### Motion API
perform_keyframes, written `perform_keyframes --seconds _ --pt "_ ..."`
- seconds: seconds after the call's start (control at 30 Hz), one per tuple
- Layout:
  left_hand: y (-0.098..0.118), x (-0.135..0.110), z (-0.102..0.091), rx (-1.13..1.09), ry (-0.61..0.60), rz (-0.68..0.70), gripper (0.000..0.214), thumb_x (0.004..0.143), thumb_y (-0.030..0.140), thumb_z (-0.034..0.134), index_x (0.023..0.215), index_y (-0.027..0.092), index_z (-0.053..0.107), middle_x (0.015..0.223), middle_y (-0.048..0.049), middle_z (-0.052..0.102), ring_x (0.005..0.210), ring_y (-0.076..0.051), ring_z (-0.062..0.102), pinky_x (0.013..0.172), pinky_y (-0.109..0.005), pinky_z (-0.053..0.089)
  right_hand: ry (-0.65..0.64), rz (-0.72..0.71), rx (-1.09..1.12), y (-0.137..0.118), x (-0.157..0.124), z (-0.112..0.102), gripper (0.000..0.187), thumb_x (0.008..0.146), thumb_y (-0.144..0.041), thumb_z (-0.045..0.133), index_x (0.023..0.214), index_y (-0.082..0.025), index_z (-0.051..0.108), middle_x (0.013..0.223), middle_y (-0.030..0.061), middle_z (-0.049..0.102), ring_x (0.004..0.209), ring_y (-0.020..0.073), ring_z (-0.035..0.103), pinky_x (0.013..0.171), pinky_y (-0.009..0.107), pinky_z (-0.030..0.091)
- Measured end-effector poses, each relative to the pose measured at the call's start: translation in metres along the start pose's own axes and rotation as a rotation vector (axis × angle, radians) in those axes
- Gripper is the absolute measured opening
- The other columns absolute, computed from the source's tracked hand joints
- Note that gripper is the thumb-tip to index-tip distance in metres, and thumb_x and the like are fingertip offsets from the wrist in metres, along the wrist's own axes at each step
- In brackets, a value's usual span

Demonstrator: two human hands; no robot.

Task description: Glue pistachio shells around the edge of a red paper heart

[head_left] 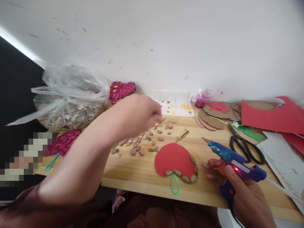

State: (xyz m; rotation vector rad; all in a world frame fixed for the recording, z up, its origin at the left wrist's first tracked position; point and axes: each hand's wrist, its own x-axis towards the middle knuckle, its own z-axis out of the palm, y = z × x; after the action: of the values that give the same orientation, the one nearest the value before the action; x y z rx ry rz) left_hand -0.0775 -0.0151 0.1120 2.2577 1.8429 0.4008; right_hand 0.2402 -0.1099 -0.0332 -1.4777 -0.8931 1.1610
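Right now our right hand (239, 190) is clamped around the grip of the glue gun (234, 157). A finger lies along the trigger, the red lamp is lit, and the nozzle points up and left, off the work. Our left hand (140, 114) reaches across to the loose seeds (144, 139) scattered on the table (133, 174). It is blurred. The fingertips look bunched over the far end of the scatter, but we cannot tell whether they are closed on a seed.

Between the hands, near the front edge, lies the red card (173, 158), a rounded, fan-like shape with a green loop (175, 185) hanging from its bottom. A short row of seeds sits along its lower right rim, end to end, from the loop round to the right side. We judge the covering barely begun, since the left rim, the top and the whole middle are bare red.

Farther out, two pink pieces fully covered in seeds lie at the left (64, 142) and against the wall (121, 89). A plastic bag (68, 101) holding more seeds stands at the far left. To the right are scissors (247, 147), brown card rounds (212, 118) and red paper (273, 117).
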Motion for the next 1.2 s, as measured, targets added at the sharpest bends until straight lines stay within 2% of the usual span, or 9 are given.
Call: perform_keyframes --seconds 0.13,0.2,0.27,0.47,0.63,0.77,0.9,1.07,1.2 --pt "-0.060 0.069 0.022 0.189 -0.038 -0.201 0.015 0.081 0.022 0.067 0.087 0.021 0.080 0.091 -0.0055 0.080 0.089 -0.024 0.072 0.081 -0.027 0.051 0.022 0.012 -0.019 0.003 0.003 -0.002 0.037 0.069 -0.059 0.082 0.083 -0.024 0.079 0.099 0.0096 0.078 0.080 0.0297 0.076 0.066 0.039 0.069" --pt "-0.081 0.088 0.041 0.187 -0.030 -0.223 0.015 0.080 0.022 0.068 0.088 0.021 0.081 0.097 -0.0060 0.081 0.092 -0.023 0.073 0.082 -0.025 0.051 0.043 0.022 -0.028 0.003 0.002 -0.002 0.037 0.067 -0.057 0.083 0.081 -0.024 0.079 0.099 0.0100 0.079 0.083 0.0318 0.077 0.066 0.036 0.068" --pt "-0.090 0.097 0.056 0.182 -0.020 -0.225 0.016 0.080 0.025 0.070 0.091 0.021 0.081 0.100 -0.0070 0.080 0.095 -0.024 0.073 0.083 -0.026 0.051 0.048 0.037 -0.030 0.003 0.001 -0.002 0.035 0.064 -0.054 0.086 0.081 -0.023 0.080 0.098 0.0097 0.079 0.088 0.0324 0.077 0.067 0.031 0.067" --pt "-0.090 0.100 0.075 0.149 -0.041 -0.227 0.018 0.077 0.025 0.072 0.091 0.020 0.081 0.098 -0.0088 0.080 0.094 -0.026 0.073 0.082 -0.028 0.052 0.046 0.068 -0.004 0.005 0.002 -0.004 0.033 0.060 -0.046 0.089 0.082 -0.023 0.081 0.100 0.0089 0.079 0.089 0.0291 0.076 0.068 0.026 0.065" --pt "-0.095 0.094 0.076 0.102 -0.061 -0.208 0.027 0.077 0.012 0.064 0.096 0.021 0.081 0.097 -0.0045 0.081 0.088 -0.020 0.073 0.074 -0.023 0.051 0.058 0.056 -0.018 0.001 0.002 -0.001 0.034 0.062 -0.049 0.088 0.082 -0.024 0.081 0.098 0.0089 0.080 0.091 0.0308 0.076 0.068 0.027 0.065" --pt "-0.097 0.087 0.073 0.078 -0.051 -0.186 0.034 0.078 0.007 0.058 0.098 0.020 0.081 0.095 -0.0038 0.081 0.086 -0.018 0.073 0.076 -0.022 0.051 0.026 0.057 -0.050 -0.004 0.001 0.000 0.039 0.066 -0.059 0.084 0.080 -0.023 0.081 0.096 0.0100 0.080 0.077 0.0287 0.076 0.069 0.032 0.067" --pt "-0.098 0.084 0.073 0.077 -0.019 -0.152 0.030 0.081 0.012 0.059 0.101 0.019 0.081 0.099 -0.0054 0.080 0.091 -0.020 0.072 0.084 -0.024 0.052 0.036 0.044 -0.060 -0.007 -0.001 0.002 0.040 0.067 -0.061 0.083 0.079 -0.023 0.081 0.095 0.0109 0.080 0.076 0.0283 0.076 0.069 0.032 0.067" --pt "-0.098 0.087 0.078 0.107 0.000 -0.141 0.022 0.080 0.017 0.064 0.092 0.022 0.082 0.096 -0.0049 0.081 0.092 -0.021 0.072 0.086 -0.026 0.052 0.040 0.025 -0.051 -0.004 0.001 0.002 0.038 0.065 -0.057 0.084 0.080 -0.022 0.081 0.096 0.0120 0.079 0.091 0.0355 0.077 0.068 0.035 0.067" --pt "-0.097 0.089 0.080 0.141 0.006 -0.149 0.022 0.077 0.018 0.065 0.091 0.022 0.081 0.095 -0.0046 0.081 0.092 -0.021 0.072 0.085 -0.026 0.052 0.027 0.027 0.018 -0.001 -0.001 0.002 0.034 0.068 -0.053 0.085 0.082 -0.023 0.079 0.098 0.0089 0.077 0.093 0.0325 0.077 0.067 0.031 0.066"
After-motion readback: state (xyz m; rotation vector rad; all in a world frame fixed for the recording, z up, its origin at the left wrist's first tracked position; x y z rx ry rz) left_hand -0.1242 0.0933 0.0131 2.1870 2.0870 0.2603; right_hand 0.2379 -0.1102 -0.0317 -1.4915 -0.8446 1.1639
